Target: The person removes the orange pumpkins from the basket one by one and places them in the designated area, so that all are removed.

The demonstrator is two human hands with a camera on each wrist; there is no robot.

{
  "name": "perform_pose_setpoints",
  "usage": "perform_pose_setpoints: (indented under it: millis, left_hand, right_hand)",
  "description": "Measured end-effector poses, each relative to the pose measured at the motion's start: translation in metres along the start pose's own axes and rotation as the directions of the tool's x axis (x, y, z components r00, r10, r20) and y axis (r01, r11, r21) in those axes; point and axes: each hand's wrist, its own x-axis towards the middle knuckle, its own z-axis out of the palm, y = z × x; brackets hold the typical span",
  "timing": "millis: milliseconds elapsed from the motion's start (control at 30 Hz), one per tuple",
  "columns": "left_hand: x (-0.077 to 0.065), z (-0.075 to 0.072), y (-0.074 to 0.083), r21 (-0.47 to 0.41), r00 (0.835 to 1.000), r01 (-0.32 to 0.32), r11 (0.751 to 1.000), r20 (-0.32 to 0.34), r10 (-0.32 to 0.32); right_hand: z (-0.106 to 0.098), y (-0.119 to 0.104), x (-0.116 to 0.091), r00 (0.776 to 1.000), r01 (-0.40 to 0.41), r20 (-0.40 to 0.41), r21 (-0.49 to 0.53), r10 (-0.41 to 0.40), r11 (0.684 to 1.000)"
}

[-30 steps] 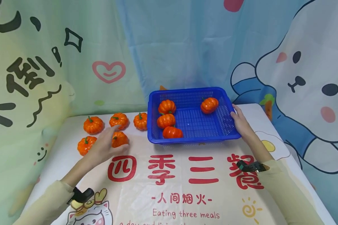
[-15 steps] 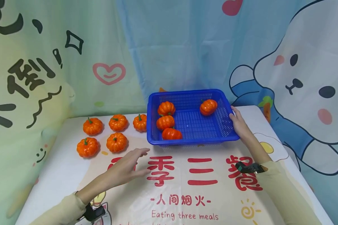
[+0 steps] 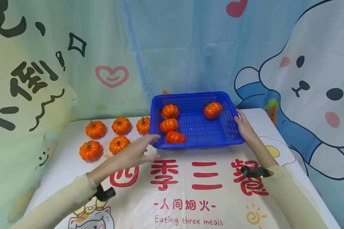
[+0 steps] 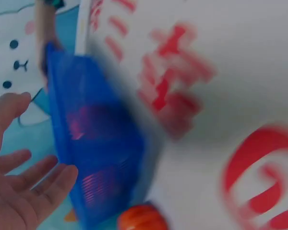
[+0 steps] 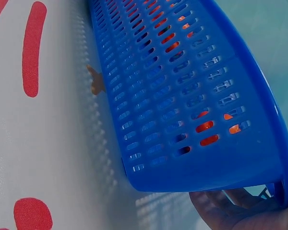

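A blue plastic basket (image 3: pixel 197 145) stands at the back of the table with several small orange pumpkins (image 3: pixel 175 137) inside. My right hand (image 3: pixel 246 128) grips its right end; in the right wrist view the fingers (image 5: pixel 230 203) curl under the rim by the handle. My left hand (image 3: pixel 136 151) is near the basket's front left corner, fingers spread and holding nothing. In the left wrist view this left hand (image 4: pixel 29 187) has its thumb apart from the fingers, beside the blurred basket (image 4: pixel 96 129). Whether the left fingertips touch the rim, I cannot tell.
Several more pumpkins (image 3: pixel 91 150) lie left of the basket, one pumpkin (image 3: pixel 143 126) right against its left side. A printed cloth (image 3: pixel 186 190) covers the table. A curtain (image 3: pixel 172 47) hangs close behind the basket.
My left hand has moved from among the pumpkins on the left, down and right, then up to the basket's front left corner. The right hand keeps its hold; the basket has barely moved.
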Motion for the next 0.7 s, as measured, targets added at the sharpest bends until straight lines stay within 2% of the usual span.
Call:
perform_pose_setpoints:
  millis: [100,167,233,333,367,433,467,533,567,600,700]
  left_hand:
    - [0.043,-0.027,0.004,0.022,0.998,-0.043,0.999,0.036,0.042]
    - [0.075,-0.043,0.004,0.08,0.995,-0.023,0.996,0.101,0.015]
    - [0.107,-0.054,-0.001,0.199,0.982,0.006,0.98,0.185,-0.044]
    - [0.156,-0.06,-0.02,0.362,0.941,0.0,0.932,0.315,-0.123]
    - [0.174,-0.057,-0.035,0.391,0.936,-0.033,0.92,0.334,-0.109]
    - [0.2,-0.051,-0.048,0.435,0.917,-0.031,0.9,0.371,-0.148]
    - [0.21,-0.048,-0.053,0.449,0.912,-0.034,0.893,0.379,-0.157]
    - [0.221,-0.044,-0.053,0.467,0.901,0.002,0.884,0.382,-0.204]
    - [0.225,-0.04,-0.052,0.473,0.896,0.038,0.88,0.373,-0.239]
    - [0.223,-0.041,-0.042,0.478,0.883,0.086,0.874,0.369,-0.289]
    - [0.227,-0.038,-0.041,0.469,0.888,0.131,0.873,0.337,-0.314]
  right_hand:
    - [-0.001,-0.001,-0.001,1.0,0.004,-0.008,0.001,-0.004,1.0]
    - [-0.001,-0.001,-0.001,1.0,0.012,-0.014,0.002,-0.012,1.0]
    - [0.001,-0.001,-0.002,1.0,0.014,-0.017,-0.001,-0.014,1.0]
    - [0.005,0.002,-0.003,1.0,0.005,-0.007,-0.009,-0.005,1.0]
    - [0.006,0.003,-0.003,1.0,0.0,-0.004,-0.013,0.0,1.0]
    - [0.008,0.005,-0.003,1.0,-0.008,0.002,-0.018,0.009,1.0]
    - [0.009,0.005,-0.003,1.0,-0.01,0.0,-0.02,0.01,1.0]
    - [0.008,0.006,-0.002,1.0,-0.007,-0.011,-0.021,0.007,1.0]
    - [0.008,0.005,-0.001,1.0,-0.004,-0.017,-0.021,0.003,1.0]
    - [0.007,0.005,-0.001,1.0,-0.002,-0.021,-0.021,0.002,1.0]
    - [0.002,0.003,-0.001,1.0,0.004,-0.028,-0.023,-0.005,1.0]
